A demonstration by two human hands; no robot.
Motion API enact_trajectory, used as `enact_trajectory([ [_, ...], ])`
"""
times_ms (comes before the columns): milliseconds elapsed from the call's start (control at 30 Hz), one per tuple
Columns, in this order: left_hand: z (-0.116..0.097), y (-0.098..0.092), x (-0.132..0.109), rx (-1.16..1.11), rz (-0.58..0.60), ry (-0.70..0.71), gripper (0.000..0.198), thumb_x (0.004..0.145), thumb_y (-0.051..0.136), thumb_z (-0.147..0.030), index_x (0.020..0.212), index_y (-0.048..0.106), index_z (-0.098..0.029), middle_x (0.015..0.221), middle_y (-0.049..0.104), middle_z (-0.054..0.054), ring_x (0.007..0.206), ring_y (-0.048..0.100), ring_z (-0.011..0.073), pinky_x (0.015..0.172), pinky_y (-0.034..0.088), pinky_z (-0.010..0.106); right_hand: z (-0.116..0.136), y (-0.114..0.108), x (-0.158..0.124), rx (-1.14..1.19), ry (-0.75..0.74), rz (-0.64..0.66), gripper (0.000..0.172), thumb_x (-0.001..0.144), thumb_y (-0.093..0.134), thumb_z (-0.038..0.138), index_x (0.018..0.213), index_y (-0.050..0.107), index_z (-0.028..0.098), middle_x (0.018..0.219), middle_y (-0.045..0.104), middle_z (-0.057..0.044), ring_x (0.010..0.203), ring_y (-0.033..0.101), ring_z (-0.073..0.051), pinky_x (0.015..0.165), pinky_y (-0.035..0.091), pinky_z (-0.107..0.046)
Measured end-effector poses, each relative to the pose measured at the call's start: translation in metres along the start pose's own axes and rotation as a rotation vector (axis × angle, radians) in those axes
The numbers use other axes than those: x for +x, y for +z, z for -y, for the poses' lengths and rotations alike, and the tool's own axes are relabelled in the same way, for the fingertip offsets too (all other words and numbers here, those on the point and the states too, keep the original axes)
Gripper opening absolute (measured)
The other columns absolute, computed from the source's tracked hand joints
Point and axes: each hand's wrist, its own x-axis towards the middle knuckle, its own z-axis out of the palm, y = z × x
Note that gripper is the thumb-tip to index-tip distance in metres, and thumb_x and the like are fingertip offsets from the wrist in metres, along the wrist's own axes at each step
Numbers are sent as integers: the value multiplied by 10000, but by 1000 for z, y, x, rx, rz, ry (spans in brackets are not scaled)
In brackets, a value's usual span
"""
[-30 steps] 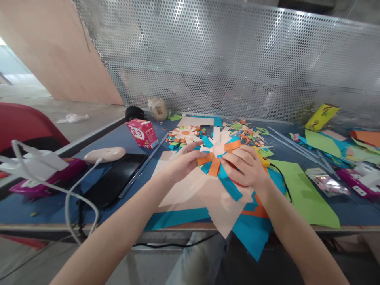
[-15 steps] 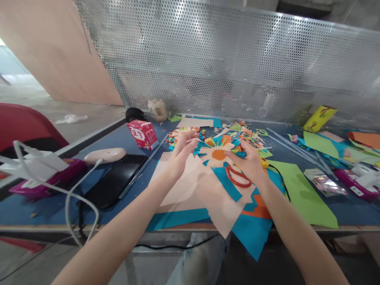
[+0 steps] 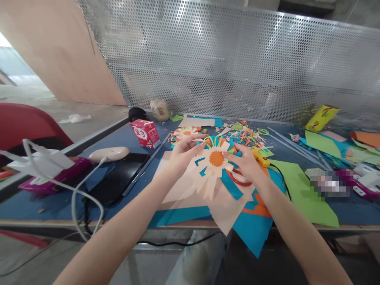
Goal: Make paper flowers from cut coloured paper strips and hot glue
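Observation:
A layered paper flower (image 3: 216,159) with an orange centre and pale, blue and green petals is held up over the pale paper sheets (image 3: 181,186). My right hand (image 3: 245,158) pinches its right edge between thumb and fingers. At its upper left edge, my left hand (image 3: 187,152) has thumb and fingertips pressed together on the petals. Red scissor handles (image 3: 240,178) show under my right hand. A second paper flower (image 3: 186,133) lies behind my left hand. Beside my right hand is a yellow tool (image 3: 261,157) with a black cord.
Left are a pink box (image 3: 145,133), a black phone (image 3: 120,178), a white charger (image 3: 109,154) and cables. Paper scraps (image 3: 246,134) lie at the back before a perforated metal panel (image 3: 208,59). Green paper (image 3: 299,190) and a yellow packet (image 3: 322,118) are on the right.
The flower has turned and tilted, so more pale petals hang below its centre. My left hand has closed onto its left edge; before, its fingers were apart.

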Motion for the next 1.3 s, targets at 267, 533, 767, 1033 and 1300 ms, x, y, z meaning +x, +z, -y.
enact_trajectory([
  [267,-6,2,-2,91,-23,52,344,607,727,-246,929,655,-147,693,644,1,615,573,88,564,447,200,1,-1,1,-67,4,8,315,628,687,470,733,553,205,637,516,41,580,488,-106,541,392,-248],
  [533,-2,2,0,109,-28,105,355,596,749,-236,919,630,-148,745,654,8,692,606,101,642,473,213,10,-1,-2,-236,-49,21,336,667,668,457,639,450,203,598,417,58,555,392,-84,517,337,-224],
  [767,0,0,0,182,-45,155,334,610,737,-257,893,599,-149,714,661,12,679,625,118,618,479,223,12,1,-3,-265,-68,28,352,670,659,472,623,434,206,602,433,53,564,402,-90,534,337,-226],
  [1033,-2,2,-3,401,-96,226,324,672,686,-281,954,598,-149,765,690,52,788,666,173,665,505,245,14,1,-3,-296,-101,13,382,680,645,488,595,395,211,579,391,52,558,369,-95,529,315,-231],
  [1300,1,-5,-5,744,-139,583,378,764,603,-271,1126,523,-199,1047,669,73,1013,602,201,872,457,343,15,1,-3,-296,-96,0,403,683,647,459,578,348,209,571,331,60,548,327,-85,513,282,-224],
])
